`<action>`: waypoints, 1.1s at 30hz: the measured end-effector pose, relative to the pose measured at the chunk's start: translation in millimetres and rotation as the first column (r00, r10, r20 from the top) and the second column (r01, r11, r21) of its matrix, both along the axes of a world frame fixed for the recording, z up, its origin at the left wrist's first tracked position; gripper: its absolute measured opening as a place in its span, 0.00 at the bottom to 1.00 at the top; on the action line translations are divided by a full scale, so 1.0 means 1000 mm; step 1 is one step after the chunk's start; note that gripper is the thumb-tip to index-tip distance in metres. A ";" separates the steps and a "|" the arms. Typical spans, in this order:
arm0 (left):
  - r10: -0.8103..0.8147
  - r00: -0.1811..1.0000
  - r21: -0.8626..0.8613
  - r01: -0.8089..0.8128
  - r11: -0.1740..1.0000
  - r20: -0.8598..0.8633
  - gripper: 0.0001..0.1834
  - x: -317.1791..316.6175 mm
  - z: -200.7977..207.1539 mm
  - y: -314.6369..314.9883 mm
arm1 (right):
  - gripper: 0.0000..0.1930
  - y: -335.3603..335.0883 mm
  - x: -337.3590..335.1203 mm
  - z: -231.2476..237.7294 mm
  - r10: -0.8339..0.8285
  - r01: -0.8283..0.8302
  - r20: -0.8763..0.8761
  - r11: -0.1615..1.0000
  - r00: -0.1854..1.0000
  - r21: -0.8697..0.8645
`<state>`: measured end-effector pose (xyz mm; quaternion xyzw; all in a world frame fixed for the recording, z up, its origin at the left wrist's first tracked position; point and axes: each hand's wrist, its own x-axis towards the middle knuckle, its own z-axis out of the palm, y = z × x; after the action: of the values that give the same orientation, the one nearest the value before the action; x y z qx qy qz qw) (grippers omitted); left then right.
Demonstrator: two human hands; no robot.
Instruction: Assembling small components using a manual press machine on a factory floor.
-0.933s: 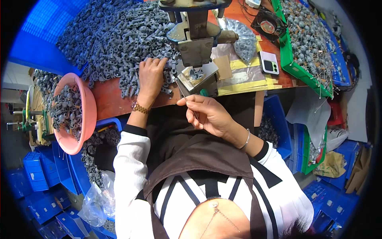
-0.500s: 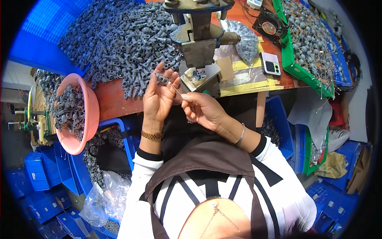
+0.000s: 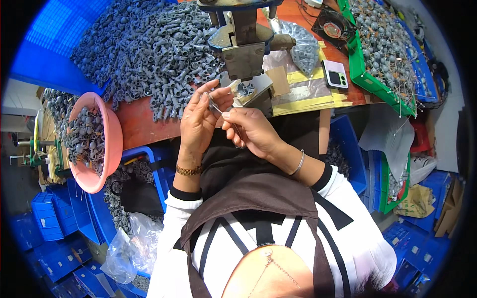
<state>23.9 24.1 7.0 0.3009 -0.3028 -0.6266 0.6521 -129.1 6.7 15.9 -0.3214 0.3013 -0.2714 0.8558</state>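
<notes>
My left hand (image 3: 195, 121) is raised in front of the bench press (image 3: 243, 59), its fingers curled around a small grey plastic fitting that they mostly cover. Between thumb and fingers, my right hand (image 3: 256, 131) pinches a thin metal rod (image 3: 215, 108). The rod slants up and left, its far end reaching the fitting in my left hand. Just beyond my fingers, under the press head, a grey part (image 3: 245, 89) sits in a pale fixture on a metal block.
A large heap of grey fittings (image 3: 159, 59) covers the bench's left. A pink basin (image 3: 114, 144) of parts stands nearer. To the right are a bag of parts (image 3: 302, 52), a phone (image 3: 335, 74), a small fan (image 3: 334, 27) and a green tray (image 3: 358, 67) of balls on rods.
My left fingers have closed over the grey fitting, which showed plainly on the open hand before. My right hand has shifted slightly up and left with the rod.
</notes>
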 end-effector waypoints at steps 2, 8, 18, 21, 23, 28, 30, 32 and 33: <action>-0.017 0.998 0.063 0.021 0.998 -0.054 0.21 -0.002 0.004 0.005 | 0.13 0.002 0.002 -0.001 -0.023 0.019 -0.036 0.995 0.999 -0.100; -0.001 0.983 0.021 0.004 1.000 -0.181 0.19 -0.026 0.020 0.017 | 0.14 0.007 0.003 -0.009 -0.090 0.032 -0.110 0.895 0.990 -0.445; 0.510 0.590 -0.470 -0.236 0.850 0.626 0.13 -0.028 0.013 0.040 | 0.09 -0.001 -0.020 -0.012 0.046 -0.072 0.263 0.994 0.964 0.087; 0.645 0.747 -0.399 -0.548 0.735 0.160 0.14 -0.012 0.016 0.033 | 0.05 -0.006 -0.023 -0.011 -0.159 0.175 0.077 0.942 0.984 -0.287; 0.705 0.703 -0.308 -0.653 0.692 0.093 0.16 0.001 0.021 0.031 | 0.05 -0.010 -0.023 -0.014 -0.150 0.164 0.068 0.931 0.986 -0.326; 0.746 -0.221 -0.753 -0.413 0.513 0.629 0.27 -0.015 0.032 0.027 | 0.05 -0.015 -0.029 -0.014 -0.185 0.122 -0.091 0.876 0.979 -0.468; 0.572 -0.245 -0.578 0.051 0.814 0.783 0.21 -0.023 0.039 0.038 | 0.05 -0.016 -0.033 -0.014 -0.023 -0.018 -0.082 0.884 0.996 -0.467; 0.474 0.150 -0.466 -0.086 0.880 0.868 0.14 -0.042 0.024 0.032 | 0.06 -0.018 -0.034 -0.017 -0.038 0.019 -0.034 0.898 0.999 -0.439; 0.475 0.151 -0.467 -0.083 0.880 0.867 0.14 -0.041 0.021 0.028 | 0.06 -0.019 -0.034 -0.019 -0.059 0.060 0.015 0.909 0.998 -0.411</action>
<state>-17.6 52.3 28.0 0.5687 -0.6734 -0.1073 0.4600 -163.4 -12.2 -3.2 -0.4847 0.2462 -0.3550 0.7605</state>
